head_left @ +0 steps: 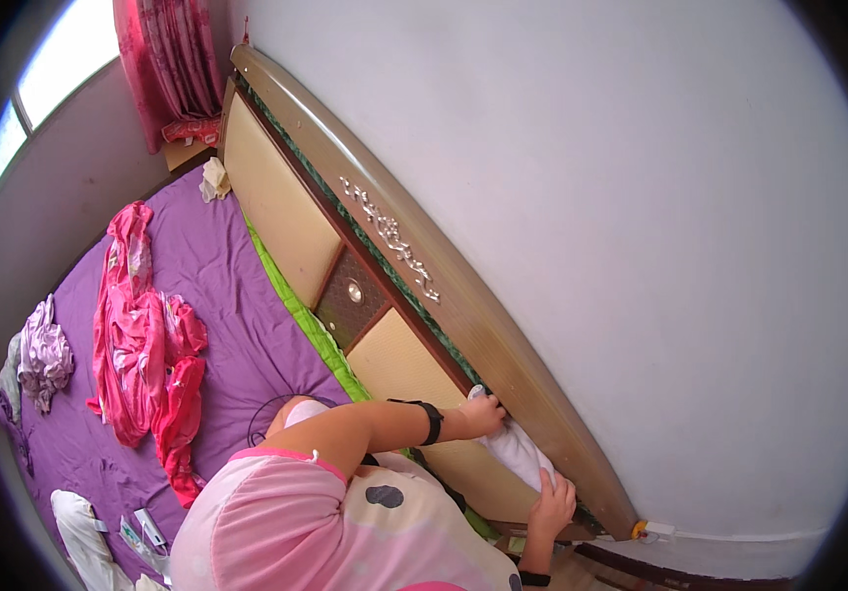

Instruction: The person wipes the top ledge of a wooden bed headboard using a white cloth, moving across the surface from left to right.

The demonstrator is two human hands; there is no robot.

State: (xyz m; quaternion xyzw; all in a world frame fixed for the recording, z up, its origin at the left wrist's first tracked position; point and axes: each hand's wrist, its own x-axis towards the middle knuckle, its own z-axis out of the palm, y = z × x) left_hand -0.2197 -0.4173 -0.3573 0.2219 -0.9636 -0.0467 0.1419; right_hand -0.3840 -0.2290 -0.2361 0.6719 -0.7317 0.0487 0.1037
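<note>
A white cloth (518, 451) lies bunched along the top of the padded headboard (404, 362), against its green-trimmed inner edge. My left hand (484, 416) is closed on the cloth's upper end, its fingers curled over the fabric. At the lower end, my right hand (553, 504) grips the cloth near the headboard's right corner. Between the two hands the fabric sags along the brown top rail (483, 345). Part of the cloth is hidden under my fingers.
A purple-sheeted bed (237, 305) spreads to the left, with pink-red clothes (138, 335), a lilac garment (45, 350) and a white garment (79, 532) on it. A crumpled cream cloth (214, 180) sits by the headboard's far end. The wall (660, 246) rises behind.
</note>
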